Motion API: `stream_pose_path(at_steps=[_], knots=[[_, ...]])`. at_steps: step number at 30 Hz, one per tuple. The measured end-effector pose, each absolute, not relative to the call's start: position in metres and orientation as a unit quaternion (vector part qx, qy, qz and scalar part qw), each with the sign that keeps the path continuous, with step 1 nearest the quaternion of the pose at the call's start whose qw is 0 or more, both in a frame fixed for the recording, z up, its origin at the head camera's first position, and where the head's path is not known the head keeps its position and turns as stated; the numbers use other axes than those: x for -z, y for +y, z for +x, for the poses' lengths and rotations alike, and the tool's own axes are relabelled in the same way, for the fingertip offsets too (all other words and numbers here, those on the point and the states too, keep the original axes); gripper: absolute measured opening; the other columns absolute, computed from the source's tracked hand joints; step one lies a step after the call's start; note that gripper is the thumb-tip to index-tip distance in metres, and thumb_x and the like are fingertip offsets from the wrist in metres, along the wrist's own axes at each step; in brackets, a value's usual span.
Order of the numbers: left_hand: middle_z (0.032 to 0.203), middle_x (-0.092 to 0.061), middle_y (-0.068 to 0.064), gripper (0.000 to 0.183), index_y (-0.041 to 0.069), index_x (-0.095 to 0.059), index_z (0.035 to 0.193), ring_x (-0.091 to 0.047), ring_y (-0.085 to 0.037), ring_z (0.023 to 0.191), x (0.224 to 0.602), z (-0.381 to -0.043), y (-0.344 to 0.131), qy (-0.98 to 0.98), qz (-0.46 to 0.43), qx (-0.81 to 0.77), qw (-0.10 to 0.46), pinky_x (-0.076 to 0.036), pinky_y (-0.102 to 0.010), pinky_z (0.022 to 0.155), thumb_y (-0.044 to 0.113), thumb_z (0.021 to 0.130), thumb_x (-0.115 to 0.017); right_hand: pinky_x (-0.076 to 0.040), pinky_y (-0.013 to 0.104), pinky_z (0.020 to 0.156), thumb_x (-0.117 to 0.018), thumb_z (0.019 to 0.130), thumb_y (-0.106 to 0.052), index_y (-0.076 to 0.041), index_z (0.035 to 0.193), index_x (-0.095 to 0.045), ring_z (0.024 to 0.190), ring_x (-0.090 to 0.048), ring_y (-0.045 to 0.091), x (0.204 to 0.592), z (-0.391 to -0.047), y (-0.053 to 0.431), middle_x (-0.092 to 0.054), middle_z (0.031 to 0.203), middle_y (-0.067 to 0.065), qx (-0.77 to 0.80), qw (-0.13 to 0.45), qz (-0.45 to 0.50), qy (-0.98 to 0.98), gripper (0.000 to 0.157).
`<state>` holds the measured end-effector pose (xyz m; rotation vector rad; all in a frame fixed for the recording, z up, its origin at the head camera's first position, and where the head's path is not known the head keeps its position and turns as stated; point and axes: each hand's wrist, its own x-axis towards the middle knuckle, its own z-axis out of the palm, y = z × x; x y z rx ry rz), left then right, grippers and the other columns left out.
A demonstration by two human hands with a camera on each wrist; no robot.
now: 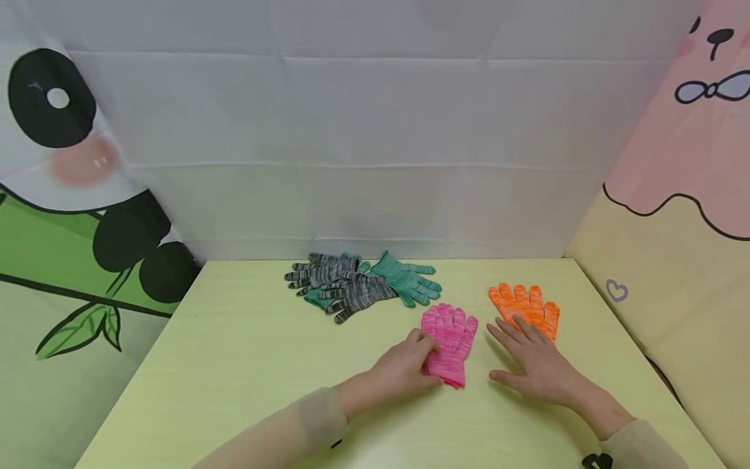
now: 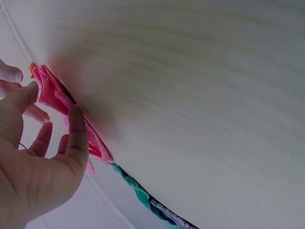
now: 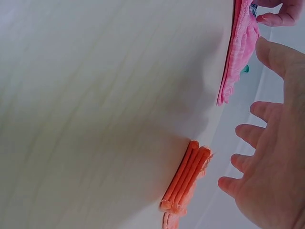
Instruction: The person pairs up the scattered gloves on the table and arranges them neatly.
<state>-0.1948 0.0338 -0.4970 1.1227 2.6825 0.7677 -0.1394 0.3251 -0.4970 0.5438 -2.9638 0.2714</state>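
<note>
From afar I cannot see the cuff of the orange glove (image 1: pixel 527 307); in the head view it is hidden behind the fingers of the right hand (image 1: pixel 539 368). The left hand (image 1: pixel 404 368) covers one edge of the pink glove (image 1: pixel 454 345). Beyond its fingertips, grey gloves (image 1: pixel 364 294) partly hide green gloves (image 1: pixel 408 279); I cannot count them. Past the right thumb (image 3: pixel 274 53), the right wrist view's top edge cuts off the pink glove.

Pink five-fingered knit gloves (image 1: pixel 450 339) and orange knit gloves (image 1: pixel 526 307) are pale-streaked. Grey knit gloves (image 1: pixel 364 293) are black-striped, green knit gloves (image 1: pixel 405 279) plain.
</note>
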Motion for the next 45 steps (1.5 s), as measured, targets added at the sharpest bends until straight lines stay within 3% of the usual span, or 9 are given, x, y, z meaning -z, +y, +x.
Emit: stream_pose_path(at_steps=[10, 14, 19, 22, 24, 30, 34, 40, 45], knots=[[0.095, -0.040, 0.007, 0.033, 0.019, -0.054, 0.107, -0.046, -0.003, 0.068, 0.499, -0.193, 0.045, 0.885, 0.387, -0.251, 0.065, -0.040, -0.015, 0.058, 0.027, 0.080, -0.072, 0.004, 0.042, 0.111, -0.052, 0.082, -0.065, -0.025, 0.148, -0.026, 0.140, -0.002, 0.028, 0.500, -0.140, 0.323, -0.025, 0.151, 0.002, -0.091, 0.070, 0.182, -0.977, 0.082], [0.096, -0.043, 0.008, 0.037, 0.020, -0.056, 0.111, -0.046, -0.003, 0.072, 0.497, -0.193, 0.042, 0.887, 0.405, -0.217, 0.049, -0.041, -0.016, 0.060, 0.034, 0.081, -0.071, -0.001, 0.046, 0.111, -0.051, 0.082, -0.065, -0.024, 0.148, -0.026, 0.140, -0.003, 0.030, 0.498, -0.142, 0.321, -0.024, 0.151, 0.003, -0.092, 0.065, 0.185, -0.976, 0.081], [0.120, -0.051, 0.009, 0.041, 0.026, -0.057, 0.124, -0.048, -0.010, 0.107, 0.496, -0.196, 0.027, 0.865, 0.494, -0.090, -0.011, -0.044, -0.026, 0.086, 0.043, 0.086, -0.061, -0.012, 0.056, 0.108, -0.051, 0.081, -0.067, -0.025, 0.148, -0.026, 0.140, -0.005, 0.030, 0.495, -0.145, 0.321, -0.024, 0.151, 0.003, -0.086, 0.057, 0.178, -0.979, 0.082], [0.140, -0.041, 0.005, 0.049, 0.029, -0.047, 0.135, -0.033, -0.018, 0.131, 0.496, -0.199, 0.017, 0.836, 0.547, -0.025, -0.021, -0.034, -0.035, 0.102, 0.049, 0.091, -0.050, -0.008, 0.053, 0.109, -0.051, 0.082, -0.065, -0.024, 0.148, -0.026, 0.140, -0.004, 0.031, 0.494, -0.147, 0.322, -0.024, 0.151, 0.004, -0.081, 0.055, 0.181, -0.979, 0.082], [0.148, -0.031, 0.005, 0.055, 0.030, -0.038, 0.142, -0.022, -0.021, 0.137, 0.496, -0.200, 0.012, 0.826, 0.564, -0.003, -0.006, -0.028, -0.038, 0.106, 0.054, 0.092, -0.042, -0.007, 0.053, 0.109, -0.051, 0.083, -0.065, -0.023, 0.148, -0.026, 0.140, -0.004, 0.032, 0.495, -0.149, 0.322, -0.024, 0.151, 0.005, -0.080, 0.052, 0.183, -0.979, 0.081], [0.154, -0.012, 0.003, 0.062, 0.037, -0.022, 0.146, -0.006, -0.021, 0.141, 0.501, -0.198, 0.004, 0.824, 0.565, 0.002, 0.049, -0.017, -0.039, 0.110, 0.064, 0.091, -0.026, -0.014, 0.060, 0.105, -0.050, 0.085, -0.062, -0.026, 0.147, -0.028, 0.140, -0.006, 0.031, 0.496, -0.152, 0.322, -0.024, 0.152, 0.002, -0.079, 0.041, 0.172, -0.981, 0.075], [0.155, -0.008, 0.004, 0.064, 0.039, -0.019, 0.146, -0.003, -0.020, 0.141, 0.504, -0.198, 0.002, 0.825, 0.562, -0.004, 0.061, -0.016, -0.039, 0.111, 0.067, 0.089, -0.023, -0.015, 0.058, 0.106, -0.050, 0.091, -0.050, -0.021, 0.145, -0.034, 0.139, -0.009, 0.035, 0.495, -0.160, 0.319, -0.027, 0.150, 0.006, -0.078, 0.052, 0.171, -0.981, 0.063], [0.154, -0.012, 0.003, 0.065, 0.040, -0.022, 0.145, -0.005, -0.021, 0.141, 0.505, -0.200, 0.003, 0.824, 0.565, -0.001, 0.050, -0.016, -0.040, 0.111, 0.070, 0.088, -0.022, -0.020, 0.056, 0.105, -0.055, 0.093, -0.029, -0.010, 0.134, -0.051, 0.131, -0.027, 0.043, 0.492, -0.182, 0.313, -0.045, 0.138, 0.016, -0.088, 0.070, 0.162, -0.980, 0.045], [0.153, -0.020, 0.003, 0.063, 0.041, -0.028, 0.143, -0.012, -0.023, 0.140, 0.504, -0.202, 0.006, 0.823, 0.566, 0.001, 0.040, -0.019, -0.042, 0.110, 0.070, 0.088, -0.023, -0.024, 0.055, 0.104, -0.052, 0.095, -0.028, -0.009, 0.124, -0.061, 0.124, -0.037, 0.039, 0.490, -0.201, 0.308, -0.055, 0.127, 0.013, -0.105, 0.061, 0.124, -0.985, 0.036]])
